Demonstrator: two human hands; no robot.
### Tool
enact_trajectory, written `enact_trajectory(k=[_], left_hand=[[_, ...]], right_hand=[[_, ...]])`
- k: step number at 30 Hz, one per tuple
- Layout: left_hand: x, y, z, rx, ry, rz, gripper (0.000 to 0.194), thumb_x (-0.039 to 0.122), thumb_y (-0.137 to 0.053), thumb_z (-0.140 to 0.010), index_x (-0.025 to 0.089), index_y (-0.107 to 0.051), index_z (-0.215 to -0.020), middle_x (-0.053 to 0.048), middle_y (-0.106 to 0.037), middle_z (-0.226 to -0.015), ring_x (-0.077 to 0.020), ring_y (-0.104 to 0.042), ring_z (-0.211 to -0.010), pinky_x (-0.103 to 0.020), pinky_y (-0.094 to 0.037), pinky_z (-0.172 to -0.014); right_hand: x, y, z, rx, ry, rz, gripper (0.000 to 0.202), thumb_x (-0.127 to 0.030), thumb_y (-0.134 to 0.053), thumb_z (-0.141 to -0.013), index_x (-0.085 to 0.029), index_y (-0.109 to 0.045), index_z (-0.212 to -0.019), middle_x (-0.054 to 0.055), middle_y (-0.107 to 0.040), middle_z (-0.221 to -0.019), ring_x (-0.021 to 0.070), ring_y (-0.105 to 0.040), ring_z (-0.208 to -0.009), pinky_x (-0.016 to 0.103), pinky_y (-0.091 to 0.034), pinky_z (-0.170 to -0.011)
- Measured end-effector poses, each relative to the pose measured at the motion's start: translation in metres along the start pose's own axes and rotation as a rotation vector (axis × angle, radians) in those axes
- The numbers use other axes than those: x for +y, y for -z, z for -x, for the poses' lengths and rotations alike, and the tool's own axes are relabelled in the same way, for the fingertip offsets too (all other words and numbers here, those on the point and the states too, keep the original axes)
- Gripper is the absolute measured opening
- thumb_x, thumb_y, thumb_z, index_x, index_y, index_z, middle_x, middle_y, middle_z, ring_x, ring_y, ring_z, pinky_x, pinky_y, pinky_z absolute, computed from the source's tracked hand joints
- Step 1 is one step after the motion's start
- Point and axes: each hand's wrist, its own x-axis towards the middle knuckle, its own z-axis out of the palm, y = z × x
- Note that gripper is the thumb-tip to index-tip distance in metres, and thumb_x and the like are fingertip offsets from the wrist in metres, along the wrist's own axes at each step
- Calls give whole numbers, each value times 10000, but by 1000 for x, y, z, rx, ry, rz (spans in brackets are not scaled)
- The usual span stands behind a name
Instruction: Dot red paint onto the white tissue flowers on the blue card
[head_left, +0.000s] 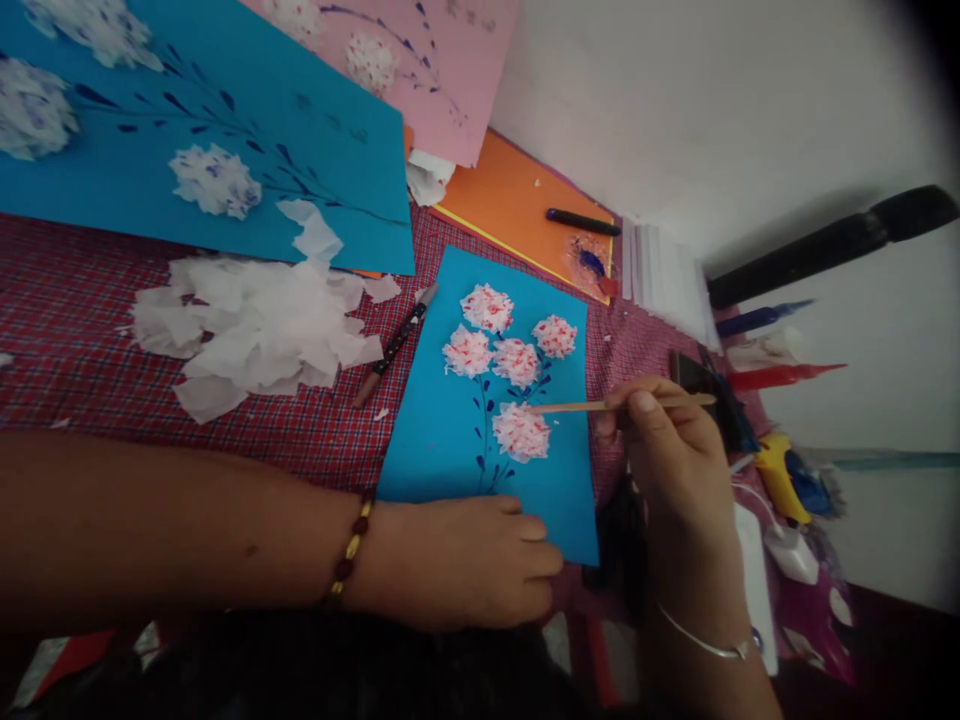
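My right hand [671, 455] pinches the wooden stick [574, 407], tip at the lowest paper flower [521, 435] on the blue card [442, 455]: light touches avoid crushing it! My left hand [469, 560], loosely bent, gripping nothing visible, best keeps the near edge steady.

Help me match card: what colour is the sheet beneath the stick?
The sheet is bright blue, seen in the head view.

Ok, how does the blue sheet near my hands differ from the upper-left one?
The near blue sheet has red-flecked flowers; the far blue sheet has purple-flecked flowers. The near sheet fits inside the picture; the far sheet runs past its edge. Both bear dark leaves.
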Motion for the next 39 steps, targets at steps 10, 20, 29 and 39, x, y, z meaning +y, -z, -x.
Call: enact_trajectory(k=[10, 20, 29, 39], left_hand=[[-1, -4, 0, 2, 2, 3, 42, 197, -663, -834, 179, -626, -845, -11, -601, -873, -158, -531, -829, -325, -421, -661], [-2, -6, 2, 40, -19, 2, 42, 203, -658, -834, 175, -628, -840, -21, -599, -870, -163, -532, -822, -324, -415, -664], [-1, -4, 1, 2, -16, 9, 22, 198, -634, -855, 180, -624, -848, -17, -602, -881, -165, -529, -827, -329, -412, -665], [-2, -2, 0, -10, -9, 22, 40, 184, -634, -854, 166, -604, -836, -19, -596, -862, -163, -513, -805, -323, -409, -672]], right_hand=[[6, -3, 0, -59, -24, -46, 189, -319, -529, -932, -203, -633, -825, -9, -603, -654, 126, -548, -591, 270, -431, -574], [13, -5, -5, -21, -34, -65, 195, -365, -549, -914, -200, -619, -838, -11, -604, -653, 127, -546, -566, 266, -428, -549], [12, -6, -5, -9, -42, -95, 199, -372, -547, -915, -205, -615, -831, -16, -594, -648, 123, -548, -568, 259, -430, -553], [11, 2, -7, 126, -16, -143, 201, -325, -542, -931, -197, -627, -801, -24, -596, -602, 101, -548, -543, 233, -417, -536]])
